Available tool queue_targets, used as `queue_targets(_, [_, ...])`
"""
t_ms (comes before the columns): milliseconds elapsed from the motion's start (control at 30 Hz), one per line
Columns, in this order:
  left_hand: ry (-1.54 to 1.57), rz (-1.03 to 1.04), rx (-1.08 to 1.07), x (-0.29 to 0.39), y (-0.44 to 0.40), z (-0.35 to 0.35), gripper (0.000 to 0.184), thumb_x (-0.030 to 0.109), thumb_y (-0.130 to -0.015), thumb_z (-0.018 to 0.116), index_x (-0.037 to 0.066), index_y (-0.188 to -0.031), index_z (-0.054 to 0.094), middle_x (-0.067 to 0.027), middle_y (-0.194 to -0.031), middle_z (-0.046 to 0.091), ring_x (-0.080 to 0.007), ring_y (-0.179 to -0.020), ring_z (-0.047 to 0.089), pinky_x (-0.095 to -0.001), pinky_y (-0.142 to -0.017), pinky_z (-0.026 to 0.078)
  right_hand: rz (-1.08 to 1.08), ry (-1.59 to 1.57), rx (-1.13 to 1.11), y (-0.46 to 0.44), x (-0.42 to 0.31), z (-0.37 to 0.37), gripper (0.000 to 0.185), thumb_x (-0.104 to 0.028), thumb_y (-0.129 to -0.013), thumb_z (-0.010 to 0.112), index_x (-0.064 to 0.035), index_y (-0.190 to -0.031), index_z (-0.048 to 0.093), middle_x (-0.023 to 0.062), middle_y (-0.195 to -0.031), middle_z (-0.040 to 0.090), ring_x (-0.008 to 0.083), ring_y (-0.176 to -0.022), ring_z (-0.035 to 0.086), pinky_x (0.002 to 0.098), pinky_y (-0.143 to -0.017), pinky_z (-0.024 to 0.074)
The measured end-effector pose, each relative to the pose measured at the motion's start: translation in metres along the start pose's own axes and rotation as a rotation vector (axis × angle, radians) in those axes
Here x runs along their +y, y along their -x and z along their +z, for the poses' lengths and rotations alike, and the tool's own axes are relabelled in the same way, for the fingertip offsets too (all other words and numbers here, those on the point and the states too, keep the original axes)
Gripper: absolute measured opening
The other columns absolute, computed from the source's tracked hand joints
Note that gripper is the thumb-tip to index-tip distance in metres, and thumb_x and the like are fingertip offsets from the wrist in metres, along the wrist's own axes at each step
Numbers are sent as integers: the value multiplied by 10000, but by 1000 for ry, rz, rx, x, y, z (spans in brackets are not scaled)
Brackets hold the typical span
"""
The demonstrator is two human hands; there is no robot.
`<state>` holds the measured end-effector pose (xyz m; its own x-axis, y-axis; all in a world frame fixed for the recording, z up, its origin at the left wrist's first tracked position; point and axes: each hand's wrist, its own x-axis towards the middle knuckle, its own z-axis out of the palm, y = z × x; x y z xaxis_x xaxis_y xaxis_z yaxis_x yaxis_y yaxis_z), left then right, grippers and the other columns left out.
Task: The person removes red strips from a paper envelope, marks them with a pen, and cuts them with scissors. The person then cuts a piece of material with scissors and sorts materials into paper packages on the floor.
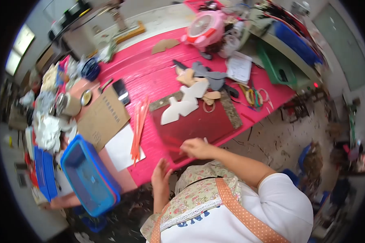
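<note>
Your right forearm (243,163) reaches inward across your front, your right hand (196,148) loosely curled at its end. Your left hand (161,175) sits lower, fingers (162,164) extended, a short stretch of left forearm (161,198) showing beneath.

Seen from a head-worn cam. aimed fwd. & down: pink table (134,73) is viewed from above, mid-frame, its near edge slanted up to R. The left hand (161,176) and right hand (196,148) are caught close, btm. ctr., w/ apron (207,188) nearer yet; pink fan (209,30) is shown farther off, nr. top. Corners are blacked out, fisheye-style.
</note>
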<state>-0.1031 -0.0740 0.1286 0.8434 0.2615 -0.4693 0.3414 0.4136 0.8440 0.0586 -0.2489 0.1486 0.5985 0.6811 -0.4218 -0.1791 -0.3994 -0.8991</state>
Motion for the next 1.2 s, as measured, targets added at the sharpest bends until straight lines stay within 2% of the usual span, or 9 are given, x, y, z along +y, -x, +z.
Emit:
queue_targets(133, [112, 79, -291, 18, -22, 82, 485, 301, -1027, 323, -49, -1352, 405, -184, -1337, 476, -257, -1229, 475, -366, -1027, 379, -57, -68, -111, 33, 4, 4, 325, -268, -980, 458, -33, -790, 576, 12, -603, 559, 113, -523, 512, 267, -504, 418])
queue_targets(333, [-176, 17, -602, 7, -17, 162, 510, 327, -1033, 290, -31, -1383, 385, -178, -1343, 480, -232, -1178, 499, -336, -993, 392, -65, -295, -78, 104, 27, -56, 295, -229, -999, 408, -54, -1164, 578, 49, -696, 614, 98, -500, 549, 232, -473, 478])
queue_targets(500, [-210, -60, -693, -5, 5, 270, 479, 332, -1020, 339, -57, -1249, 498, -158, -1131, 602, -224, -1015, 585, -368, -888, 463, 19, -459, -41, 193, 67, -124, 332, -296, -998, 416, -17, -1014, 595, 69, -644, 605, 117, -503, 563, 238, -459, 459])
queue_targets(533, [-147, 74, -613, -34, 1, 289, 474, 331, -1017, 345, -56, -1238, 507, -165, -1141, 598, -230, -1024, 581, -364, -883, 463, 39, -435, -53, 211, 82, -143, 351, -318, -995, 423, -13, -955, 593, 70, -630, 599, 123, -499, 561, 244, -455, 452])
queue_targets(700, [-139, -73, -732, -106, 29, 436, 470, 324, -1020, 334, -48, -1263, 486, -205, -1249, 552, -230, -1033, 569, -347, -890, 438, -43, -468, 68, 322, 155, -238, 366, -334, -989, 439, -22, -863, 583, 39, -614, 564, 111, -497, 544, 234, -464, 447])
queue_targets(733, [-159, -170, -758, -115, 37, 466, 475, 316, -1029, 306, -60, -1268, 471, -198, -1213, 566, -250, -856, 632, -352, -746, 516, -83, -423, 109, 338, 172, -253, 342, -294, -988, 439, -11, -854, 576, 39, -605, 548, 111, -493, 534, 236, -463, 450])
queue_targets(833, [-184, -161, -777, -133, 68, 564, 509, 327, -1034, 272, -70, -1306, 436, -180, -1100, 610, -207, -687, 611, -296, -638, 502, -103, -436, 215, 410, 190, -303, 301, -249, -986, 444, 5, -878, 564, 44, -610, 544, 111, -502, 535, 240, -466, 453])
queue_targets(1067, [-451, -392, -1252, -178, 69, 716, 518, 327, -1038, 249, -61, -1347, 398, -143, -991, 622, -184, -702, 623, -287, -639, 500, -83, -698, 286, 511, 272, -389, 303, -258, -998, 427, 7, -970, 571, 69, -719, 612, 128, -591, 601, 237, -504, 483])
queue_targets(1200, [-443, -372, -1219, -221, 43, 804, 499, 333, -1034, 270, -51, -1313, 425, -191, -1253, 538, -247, -1143, 534, -349, -939, 452, -97, -781, 403, 555, 314, -453, 322, -281, -999, 419, -19, -941, 597, 82, -722, 653, 133, -566, 622, 241, -468, 467])
